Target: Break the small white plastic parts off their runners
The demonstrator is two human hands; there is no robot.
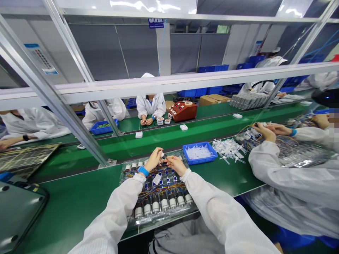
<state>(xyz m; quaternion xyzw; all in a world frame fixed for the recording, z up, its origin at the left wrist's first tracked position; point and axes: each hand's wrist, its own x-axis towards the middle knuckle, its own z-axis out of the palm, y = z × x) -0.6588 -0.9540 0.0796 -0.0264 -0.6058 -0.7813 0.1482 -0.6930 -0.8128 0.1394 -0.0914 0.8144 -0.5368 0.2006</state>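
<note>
Both my hands are raised together over the far end of a clear plastic tray [124, 178] on the green bench. My left hand [154, 159], with a blue wristband, pinches a small cylindrical motor part [163, 155] with a white tip. My right hand [175, 164] meets it from the right and grips the same small part and its wires. The tray holds rows of small silver-and-black motors [164, 203] with coloured wires and blue tags.
A blue bin [200, 153] of white sleeves sits right of the tray, with loose white sleeves [229, 148] beyond. A co-worker's arms [286, 165] work at my right. Green conveyor [169, 135] carries white parts. Metal frame post [79, 120] at left. Dark tray [18, 211] lower left.
</note>
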